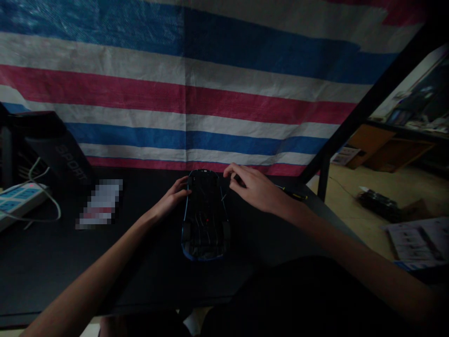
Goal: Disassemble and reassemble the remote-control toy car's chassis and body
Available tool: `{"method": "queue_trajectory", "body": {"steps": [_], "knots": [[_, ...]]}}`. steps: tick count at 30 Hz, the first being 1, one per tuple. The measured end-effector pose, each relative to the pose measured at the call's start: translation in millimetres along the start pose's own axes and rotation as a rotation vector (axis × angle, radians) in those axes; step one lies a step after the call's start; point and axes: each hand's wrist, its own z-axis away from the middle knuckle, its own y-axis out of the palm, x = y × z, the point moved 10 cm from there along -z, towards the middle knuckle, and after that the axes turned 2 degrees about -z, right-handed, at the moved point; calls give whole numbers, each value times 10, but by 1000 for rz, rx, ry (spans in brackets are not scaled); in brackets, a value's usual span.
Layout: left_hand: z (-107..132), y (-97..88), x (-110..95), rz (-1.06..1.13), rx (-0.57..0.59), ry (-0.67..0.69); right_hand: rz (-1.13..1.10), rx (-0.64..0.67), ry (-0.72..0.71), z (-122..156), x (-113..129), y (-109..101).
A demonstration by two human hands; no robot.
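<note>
A dark toy car with blue edges [205, 215] lies upside down on the black table [52, 262], its underside and wheels facing up. My left hand [173, 196] is curled against the car's left side near its far end and grips it. My right hand [254, 187] hovers at the car's far right corner with fingers bent in a pinch around a small dark thing that I cannot make out. A dark tool with a yellow band [293, 193] lies on the table just behind my right wrist.
A striped red, white and blue tarp [196, 93] hangs behind the table. A black bottle marked SPORT [63, 154], a white power strip with cable [19, 199] and a blurred card [101, 203] sit at the left. The table's right edge drops to a floor with boxes and papers [414, 238].
</note>
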Motion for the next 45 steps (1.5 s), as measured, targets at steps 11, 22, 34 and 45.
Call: {"method": "queue_trajectory", "body": {"steps": [11, 22, 34, 45], "knots": [[-7, -3, -6, -24, 4, 14, 32, 17, -17, -14, 56, 0], [-4, -3, -17, -16, -6, -1, 32, 61, 24, 3, 47, 9], [-74, -33, 75, -6, 28, 14, 32, 64, 43, 4, -5, 45], [-24, -24, 16, 4, -12, -2, 31, 73, 68, 11, -39, 27]]}}
